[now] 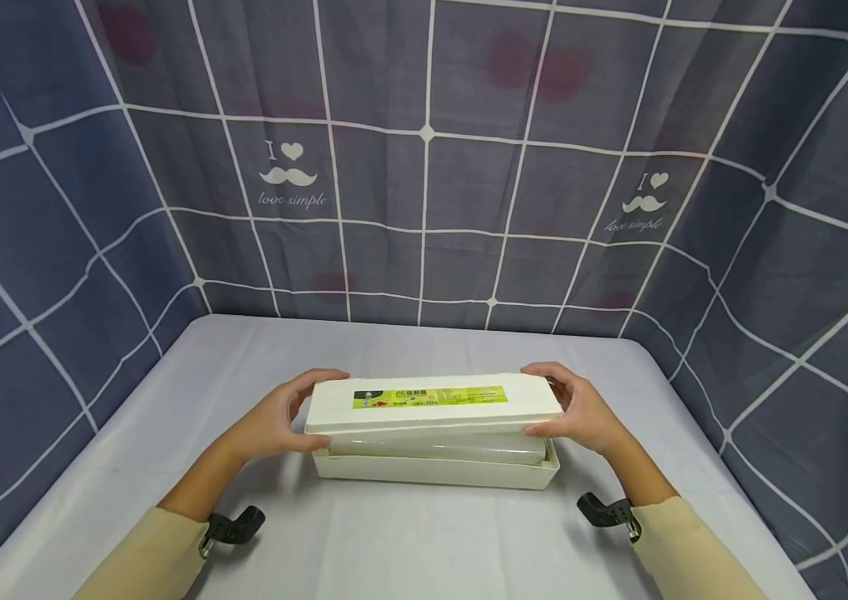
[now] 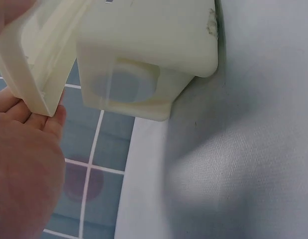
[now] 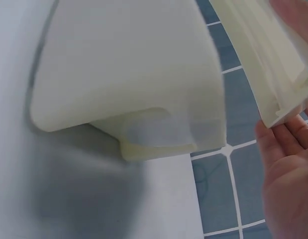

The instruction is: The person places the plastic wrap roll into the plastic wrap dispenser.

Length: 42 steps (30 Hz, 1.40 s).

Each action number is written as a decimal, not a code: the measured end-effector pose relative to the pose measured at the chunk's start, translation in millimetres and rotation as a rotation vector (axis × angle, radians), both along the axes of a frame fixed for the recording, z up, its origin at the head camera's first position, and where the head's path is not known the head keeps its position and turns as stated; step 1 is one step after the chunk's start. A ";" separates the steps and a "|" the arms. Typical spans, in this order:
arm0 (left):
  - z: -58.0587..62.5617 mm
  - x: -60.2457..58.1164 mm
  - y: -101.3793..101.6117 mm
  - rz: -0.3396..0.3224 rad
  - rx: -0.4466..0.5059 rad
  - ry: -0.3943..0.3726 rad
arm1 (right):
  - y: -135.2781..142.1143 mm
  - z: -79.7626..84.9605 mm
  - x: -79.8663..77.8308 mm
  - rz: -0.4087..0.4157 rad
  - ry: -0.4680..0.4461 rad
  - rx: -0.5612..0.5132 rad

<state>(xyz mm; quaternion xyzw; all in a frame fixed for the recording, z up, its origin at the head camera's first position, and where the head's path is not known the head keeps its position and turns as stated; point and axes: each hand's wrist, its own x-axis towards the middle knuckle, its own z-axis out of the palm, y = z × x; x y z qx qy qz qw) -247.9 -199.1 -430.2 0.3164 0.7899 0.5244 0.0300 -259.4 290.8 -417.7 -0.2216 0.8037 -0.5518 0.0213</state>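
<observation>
A white cling film box sits in the middle of the table, its long lid [image 1: 536,397] lifted off the base [image 1: 434,472]. Between the two shows a roll of cling film [image 1: 439,448]. My left hand [image 1: 273,423] grips the lid's left end, thumb in front and fingers behind; my right hand [image 1: 581,412] holds the right end likewise. In the left wrist view the lid [image 2: 44,74] is apart from the base [image 2: 149,40], whose end opening shows the roll's end [image 2: 121,87]. The right wrist view shows the same gap between lid [image 3: 263,59] and base [image 3: 129,64].
A yellow-green label [image 1: 431,397] is on the lid's top. White cloth covers the table [image 1: 424,542]. Dark checked curtains [image 1: 378,175] stand behind it and along both sides. Black straps with camera mounts [image 1: 236,527] sit at both wrists.
</observation>
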 end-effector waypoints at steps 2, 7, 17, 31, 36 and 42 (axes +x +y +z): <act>-0.1 -1.4 -0.5 0.006 -0.007 0.008 | -0.4 -1.5 2.7 -0.004 0.005 -0.001; 0.7 -3.8 0.6 -0.002 -0.019 0.011 | 1.6 -6.2 7.9 0.017 0.020 -0.031; 3.6 -4.9 2.6 -0.006 -0.082 0.042 | 12.2 -16.3 17.0 0.055 0.075 -0.028; -6.6 -4.4 4.5 -0.023 -0.109 0.037 | 12.7 -29.7 27.2 0.032 0.082 -0.034; -8.3 -3.5 3.8 -0.029 -0.104 0.032 | 11.8 -34.6 29.8 0.018 0.071 -0.018; -9.5 -2.4 3.3 -0.025 -0.106 0.021 | 9.7 -37.5 31.2 0.016 0.068 -0.022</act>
